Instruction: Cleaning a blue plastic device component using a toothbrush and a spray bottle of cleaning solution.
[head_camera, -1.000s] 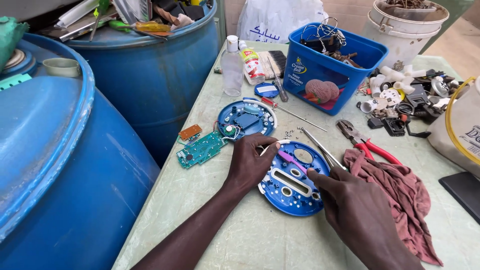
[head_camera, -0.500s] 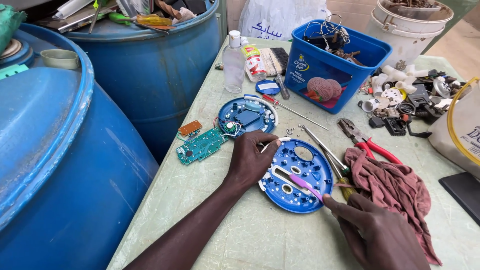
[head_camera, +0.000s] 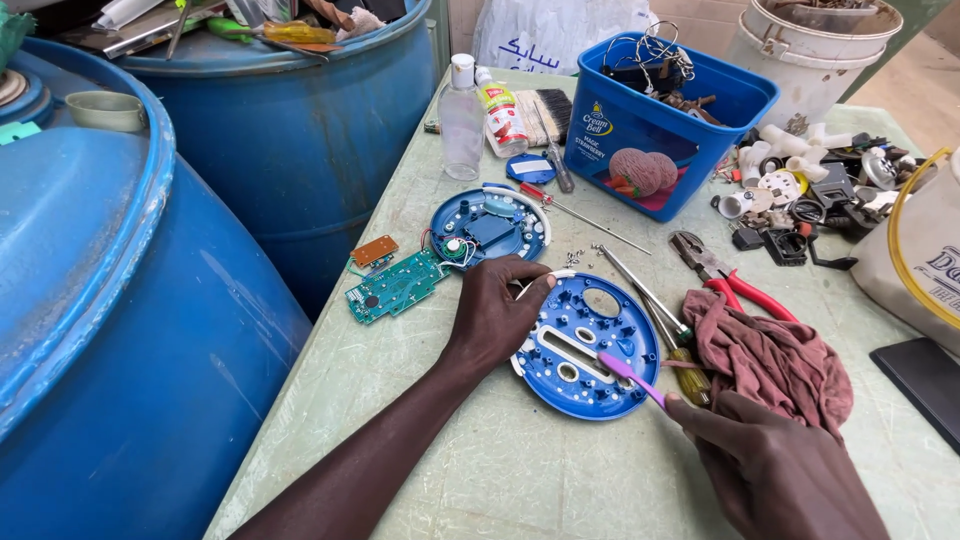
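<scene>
Left hand (head_camera: 495, 315) pressed flat on round blue plastic housing plate (head_camera: 590, 345), right hand (head_camera: 775, 465) pinching thin purple-handled tool (head_camera: 630, 377), far blue plastic tub (head_camera: 665, 105) holding wires, brown ball.

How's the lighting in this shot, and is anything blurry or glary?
Head view: soft, even daylight, with only faint shadows under the left hand and blue plate. Mild sheen on the barrel. Centre sharp; the right hand is slightly soft at the bottom edge. Wide-angle lens bends the frame edges.
</scene>
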